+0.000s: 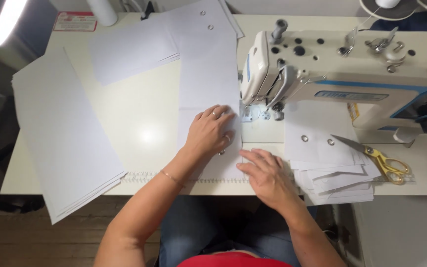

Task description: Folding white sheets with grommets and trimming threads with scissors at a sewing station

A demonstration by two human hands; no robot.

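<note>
My left hand (209,132) lies flat, fingers spread, on a long white sheet (208,74) that runs away from me beside the needle of a white and blue sewing machine (322,74). My right hand (265,173) presses the near end of the same sheet at the table's front edge, fingers pointing left. Neither hand grips anything. The sheet's far end carries two metal eyelets (206,20).
A large stack of white sheets (65,133) overhangs the table's left edge. More white pieces (129,49) lie at the back. Right of my hands sits a pile of eyeleted pieces (332,168) with yellow-handled scissors (384,160) on it. A lamp (8,20) shines at the top left.
</note>
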